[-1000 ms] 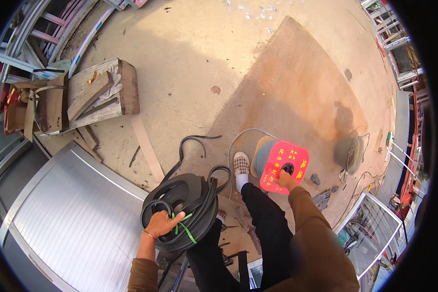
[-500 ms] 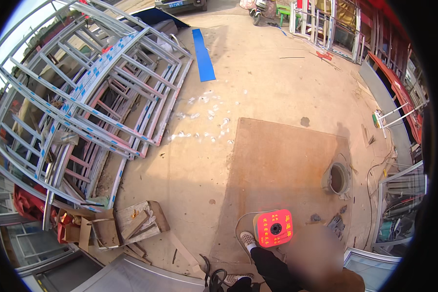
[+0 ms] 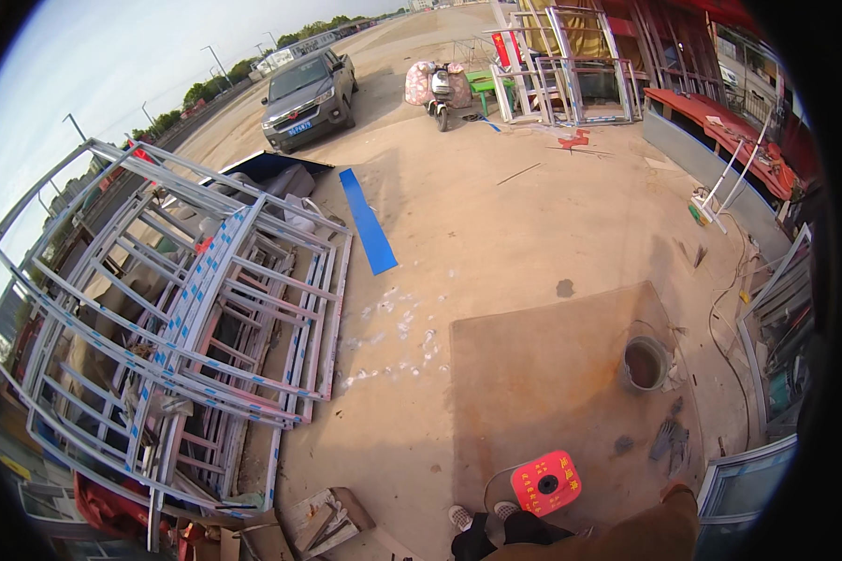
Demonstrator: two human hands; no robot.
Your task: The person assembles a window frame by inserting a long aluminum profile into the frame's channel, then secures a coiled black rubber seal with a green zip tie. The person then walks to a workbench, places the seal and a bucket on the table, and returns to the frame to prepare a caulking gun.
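A brown sleeve (image 3: 641,533) comes in at the lower right, and only a small part of my right hand (image 3: 675,489) shows at its end; its fingers cannot be made out. My left hand is out of view. Nearest my feet lies a red, square-faced reel (image 3: 545,483) with a black hub and yellow print, a thin dark strip curving out on its left. Grey work gloves (image 3: 669,445) lie on the ground beyond my right hand, beside a small dark lump (image 3: 624,445). Farther off stands a bucket (image 3: 646,363).
A rusty brown sheet (image 3: 552,374) covers the ground ahead. Stacked metal frames (image 3: 206,318) fill the left side, with a wooden crate (image 3: 332,524) near them. A blue strip (image 3: 369,224) lies farther out. A pickup truck (image 3: 309,98) and a scooter (image 3: 438,93) stand beyond.
The view has tilted up, bringing in the truck and sky. My feet, apart before, now stand close together by the red reel. A blur over the lower right is gone.
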